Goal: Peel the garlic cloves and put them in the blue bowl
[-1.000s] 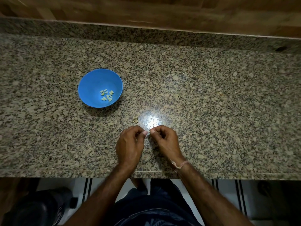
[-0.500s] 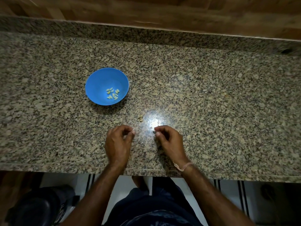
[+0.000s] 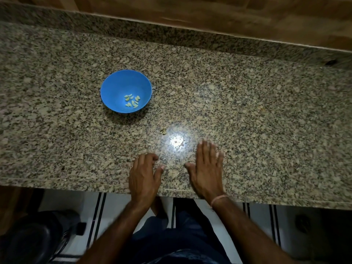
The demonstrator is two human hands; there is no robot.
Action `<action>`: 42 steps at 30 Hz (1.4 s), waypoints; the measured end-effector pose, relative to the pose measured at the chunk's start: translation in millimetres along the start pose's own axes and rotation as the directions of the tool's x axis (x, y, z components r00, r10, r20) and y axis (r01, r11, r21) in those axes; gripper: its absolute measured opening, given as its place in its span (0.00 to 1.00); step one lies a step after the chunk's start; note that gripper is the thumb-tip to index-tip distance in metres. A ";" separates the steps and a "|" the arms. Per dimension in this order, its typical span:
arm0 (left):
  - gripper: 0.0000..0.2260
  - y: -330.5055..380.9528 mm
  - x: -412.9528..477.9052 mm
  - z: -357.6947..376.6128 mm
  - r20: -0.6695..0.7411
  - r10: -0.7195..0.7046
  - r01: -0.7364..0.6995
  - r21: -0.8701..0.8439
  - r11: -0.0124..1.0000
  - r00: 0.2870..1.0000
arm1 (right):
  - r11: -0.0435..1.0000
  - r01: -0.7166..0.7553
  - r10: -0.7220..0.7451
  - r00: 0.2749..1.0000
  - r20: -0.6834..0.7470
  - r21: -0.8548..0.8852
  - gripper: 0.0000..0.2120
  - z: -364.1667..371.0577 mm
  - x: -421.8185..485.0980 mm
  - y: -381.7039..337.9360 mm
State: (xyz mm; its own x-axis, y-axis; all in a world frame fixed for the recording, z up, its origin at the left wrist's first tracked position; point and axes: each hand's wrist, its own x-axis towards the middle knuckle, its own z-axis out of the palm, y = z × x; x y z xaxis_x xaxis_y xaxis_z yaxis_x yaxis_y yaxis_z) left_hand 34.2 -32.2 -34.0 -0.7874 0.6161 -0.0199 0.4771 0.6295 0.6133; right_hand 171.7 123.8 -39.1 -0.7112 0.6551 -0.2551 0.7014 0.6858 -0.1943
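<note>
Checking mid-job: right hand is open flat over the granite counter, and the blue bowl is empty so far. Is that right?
Not quite. The head view shows the blue bowl is not empty: several peeled garlic cloves lie in its bottom. The right hand is indeed open flat over the granite counter.

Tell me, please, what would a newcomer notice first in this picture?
The blue bowl stands out on the speckled stone counter, left of centre, with a few peeled garlic cloves at its bottom. Near its front edge are the left hand and the right hand, with a bright glare just beyond them.
</note>
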 end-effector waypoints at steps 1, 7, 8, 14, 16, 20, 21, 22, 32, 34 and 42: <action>0.10 1.8 1.8 0.6 0.008 0.002 -0.002 -0.009 1.000 1.000 | 1.000 0.028 -0.028 1.000 0.008 -0.004 0.38 0.4 5.4 -11.1; 0.10 14.0 1.3 5.5 0.019 0.058 -0.057 -0.040 0.998 0.998 | 0.974 0.201 -0.203 0.979 0.013 0.100 0.35 -4.9 20.2 -18.2; 0.11 15.8 -2.9 6.2 -0.009 0.039 -0.038 0.010 0.999 0.999 | 0.979 0.177 -0.178 0.984 0.000 0.106 0.36 -7.0 13.8 -7.1; 0.27 33.5 -25.3 39.2 0.006 -0.041 0.039 0.190 0.981 0.999 | 0.928 -0.323 0.340 0.938 -0.072 0.186 0.44 -7.0 -29.2 71.1; 0.30 48.3 -25.4 56.5 0.088 -0.004 -0.011 0.171 0.985 0.996 | 0.871 -0.435 0.460 0.885 -0.067 0.230 0.44 -4.2 -35.3 88.3; 0.30 67.1 -21.8 75.9 0.165 0.058 -0.083 0.149 0.985 0.985 | 0.941 -0.292 0.298 0.954 -0.008 0.173 0.44 -1.5 -26.7 69.9; 0.30 68.3 -20.9 76.4 0.164 0.060 -0.083 0.138 0.987 0.985 | 0.967 -0.187 0.190 0.982 -0.004 0.171 0.42 -3.0 -20.6 60.2; 0.29 69.2 -21.1 76.2 0.160 0.062 -0.081 0.117 0.990 0.985 | 0.981 -0.086 0.088 0.996 -0.002 0.174 0.40 -4.7 -15.2 54.1; 0.31 56.4 -27.8 60.4 0.062 -0.047 0.036 0.155 0.987 0.997 | 0.831 -0.511 0.522 0.853 0.006 0.218 0.44 -7.4 -47.6 115.8; 0.30 58.3 -26.7 63.4 0.053 -0.053 0.043 0.167 0.985 0.997 | 0.923 -0.351 0.350 0.936 0.032 0.160 0.43 -4.2 -36.7 84.8; 0.27 43.0 -30.7 48.1 -0.047 -0.160 0.166 0.184 0.969 0.986 | 0.943 0.296 -0.307 0.950 0.051 0.154 0.40 -18.6 39.4 18.5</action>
State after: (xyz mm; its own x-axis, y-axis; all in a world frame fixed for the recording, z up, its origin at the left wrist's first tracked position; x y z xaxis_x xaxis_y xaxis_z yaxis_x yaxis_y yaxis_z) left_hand 97.6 -1.3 -45.0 -0.8708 0.4849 -0.0809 0.4035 0.7990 0.4458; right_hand 155.8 168.2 -35.2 -0.8886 0.3963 -0.2309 0.4581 0.7915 -0.4045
